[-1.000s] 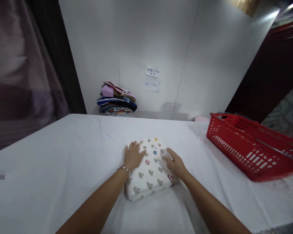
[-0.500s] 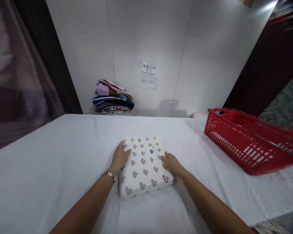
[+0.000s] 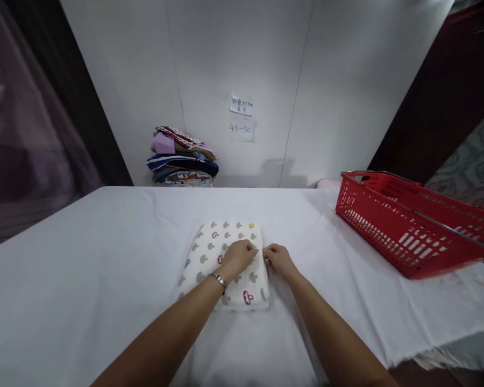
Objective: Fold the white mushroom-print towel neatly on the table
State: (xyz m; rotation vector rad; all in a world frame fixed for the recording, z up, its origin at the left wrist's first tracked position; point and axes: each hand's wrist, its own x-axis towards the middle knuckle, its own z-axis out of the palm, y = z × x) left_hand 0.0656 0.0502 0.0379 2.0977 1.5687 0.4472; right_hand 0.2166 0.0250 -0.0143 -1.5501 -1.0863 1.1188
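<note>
A folded white cloth (image 3: 210, 252) printed with grey and coloured mushroom shapes lies on the white-covered table (image 3: 84, 252) in front of me. My left hand (image 3: 239, 258), with a bracelet at the wrist, rests on top of the cloth near its right edge, fingers curled onto the fabric. My right hand (image 3: 277, 258) is at that same right edge, fingers pinched on the folded layers. The two hands nearly touch.
A red plastic basket (image 3: 407, 231) with metal handles stands at the right of the table. A stack of folded clothes (image 3: 183, 161) sits against the white wall at the back left. Two paper notes (image 3: 241, 115) hang on the wall. A dark curtain hangs left.
The cloth has turned and slid left. My left hand moved from the cloth's left side across to its right edge, beside my right hand, which now pinches that edge.
</note>
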